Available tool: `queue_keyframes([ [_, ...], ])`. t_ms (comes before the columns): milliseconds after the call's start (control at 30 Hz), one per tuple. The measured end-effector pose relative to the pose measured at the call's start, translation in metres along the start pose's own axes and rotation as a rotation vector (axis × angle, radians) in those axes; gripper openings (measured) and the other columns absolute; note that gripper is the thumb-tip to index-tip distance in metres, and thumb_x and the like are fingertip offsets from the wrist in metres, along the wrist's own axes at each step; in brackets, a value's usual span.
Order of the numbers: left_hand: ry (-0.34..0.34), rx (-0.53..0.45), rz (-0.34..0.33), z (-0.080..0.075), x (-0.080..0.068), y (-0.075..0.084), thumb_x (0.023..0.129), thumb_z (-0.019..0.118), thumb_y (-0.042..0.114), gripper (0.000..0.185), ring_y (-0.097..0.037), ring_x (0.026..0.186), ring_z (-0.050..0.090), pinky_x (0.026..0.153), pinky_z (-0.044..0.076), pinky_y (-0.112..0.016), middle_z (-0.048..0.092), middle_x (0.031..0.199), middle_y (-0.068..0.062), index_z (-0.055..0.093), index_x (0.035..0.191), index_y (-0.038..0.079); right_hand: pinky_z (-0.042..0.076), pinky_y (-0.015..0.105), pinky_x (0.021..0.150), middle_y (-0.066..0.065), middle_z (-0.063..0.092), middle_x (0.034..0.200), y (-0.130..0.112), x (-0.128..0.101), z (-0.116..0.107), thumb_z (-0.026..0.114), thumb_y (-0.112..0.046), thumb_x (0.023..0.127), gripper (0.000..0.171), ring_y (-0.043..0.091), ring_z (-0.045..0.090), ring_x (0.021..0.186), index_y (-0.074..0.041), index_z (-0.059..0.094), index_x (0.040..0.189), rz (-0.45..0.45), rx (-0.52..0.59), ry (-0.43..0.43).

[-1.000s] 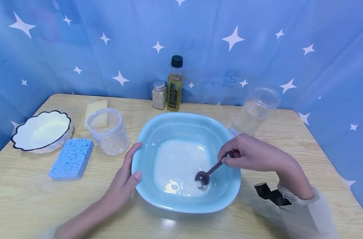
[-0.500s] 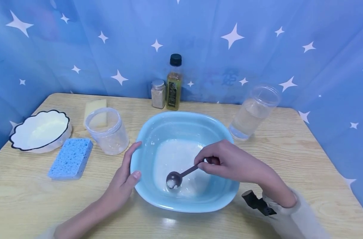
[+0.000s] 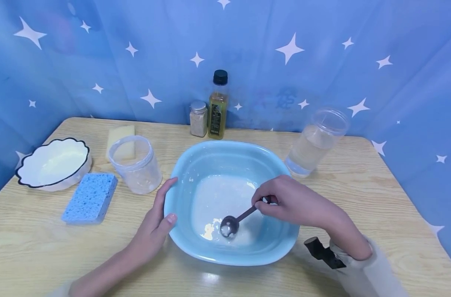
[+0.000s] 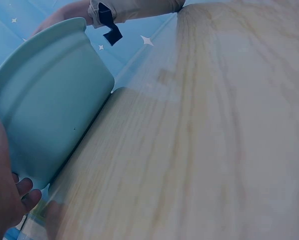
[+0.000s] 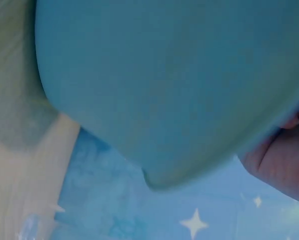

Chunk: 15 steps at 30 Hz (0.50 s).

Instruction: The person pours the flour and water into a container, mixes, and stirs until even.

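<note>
In the head view a light blue plastic basin (image 3: 232, 260) stands on the wooden table, with white, wet-looking stuff (image 3: 221, 194) over its bottom. My left hand (image 3: 151, 231) holds the basin's left side, thumb on the rim; in the left wrist view its fingers (image 4: 25, 186) lie low against the outer wall. Over the right rim reaches my right hand (image 3: 288, 202), pinching the handle of a dark brown measuring spoon (image 3: 230, 226). The spoon's round bowl, with some white in it, is down at the white stuff. The right wrist view mostly shows the basin's outside (image 5: 159, 90).
Left of the basin are an empty clear plastic jar (image 3: 138, 165), a blue sponge (image 3: 90, 198), a scalloped white bowl (image 3: 56, 165) and a pale yellow slab (image 3: 115, 136). Behind stand a small shaker jar (image 3: 198, 119) and an oil bottle (image 3: 218, 109). A jar of clear liquid (image 3: 310, 148) stands right.
My right hand has swept the spoon left across the basin, then slightly back to the right. The left hand has kept its hold on the rim.
</note>
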<state>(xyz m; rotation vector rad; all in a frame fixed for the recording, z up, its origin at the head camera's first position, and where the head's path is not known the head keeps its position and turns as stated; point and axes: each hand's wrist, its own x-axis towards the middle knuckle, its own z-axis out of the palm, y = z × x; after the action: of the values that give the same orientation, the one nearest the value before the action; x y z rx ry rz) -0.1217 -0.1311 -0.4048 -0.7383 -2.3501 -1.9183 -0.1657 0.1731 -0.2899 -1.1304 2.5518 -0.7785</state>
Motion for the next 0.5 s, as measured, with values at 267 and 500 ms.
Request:
queue_keyframes([
  [267,-0.008,-0.023,0.004,-0.001,0.0,0.0,0.094,0.04,0.01,0.062,-0.032,0.118,0.046,0.082,0.052,-0.036,0.023,0.149,-0.008,0.012,0.148,0.023,0.034,0.018,0.041,-0.014,0.051,0.063,0.007,-0.016,-0.022,0.061,-0.007,0.088,0.013,0.0,0.034,0.047,-0.016,0.07,0.086,0.001,0.033,0.026],
  [500,-0.007,-0.017,0.009,-0.001,0.0,-0.001,0.094,0.039,0.01,0.062,-0.031,0.119,0.046,0.083,0.052,-0.037,0.023,0.149,-0.008,0.012,0.148,0.023,0.033,0.017,0.042,-0.016,0.045,0.06,0.012,-0.024,-0.029,0.059,-0.004,0.087,0.017,-0.002,0.033,0.049,-0.017,0.069,0.083,0.024,0.033,-0.074],
])
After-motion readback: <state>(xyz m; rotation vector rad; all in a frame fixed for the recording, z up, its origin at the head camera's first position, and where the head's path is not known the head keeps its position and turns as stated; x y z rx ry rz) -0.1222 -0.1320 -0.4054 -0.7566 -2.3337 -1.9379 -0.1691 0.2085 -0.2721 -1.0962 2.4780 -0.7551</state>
